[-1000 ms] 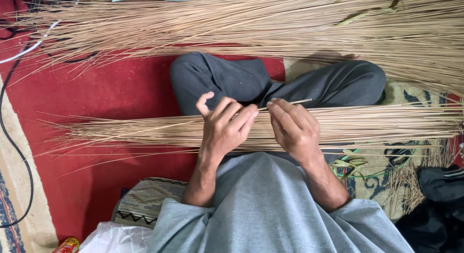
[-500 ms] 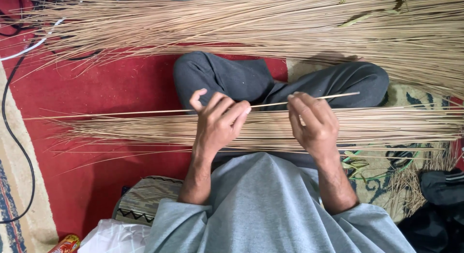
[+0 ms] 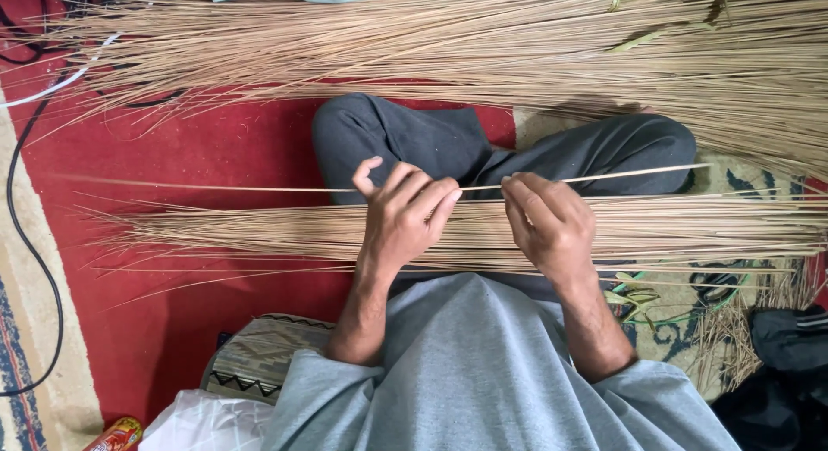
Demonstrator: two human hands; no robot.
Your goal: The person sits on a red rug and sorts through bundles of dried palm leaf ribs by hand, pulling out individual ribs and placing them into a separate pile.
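Note:
My left hand (image 3: 404, 220) and my right hand (image 3: 548, 225) both pinch one thin pale stick (image 3: 621, 174), held level above my lap. The stick runs from far left to past my right knee. Under both hands a flat bundle of the same dry sticks (image 3: 259, 231) lies across my crossed legs in dark grey trousers (image 3: 448, 145). A much larger heap of sticks (image 3: 483, 46) lies farther out on the floor, fanned from left to right.
A red carpet (image 3: 198, 158) covers the floor on the left, with a black cable (image 3: 34, 270) and a white cable (image 3: 52, 84) on it. A patterned cushion (image 3: 259, 356) sits by my left elbow. Dark cloth (image 3: 789, 356) and green leaf scraps (image 3: 634, 296) lie at right.
The single stick has slid to the right through my fingers, so its right end now reaches well past my knee. My right hand moved right, then came back slightly.

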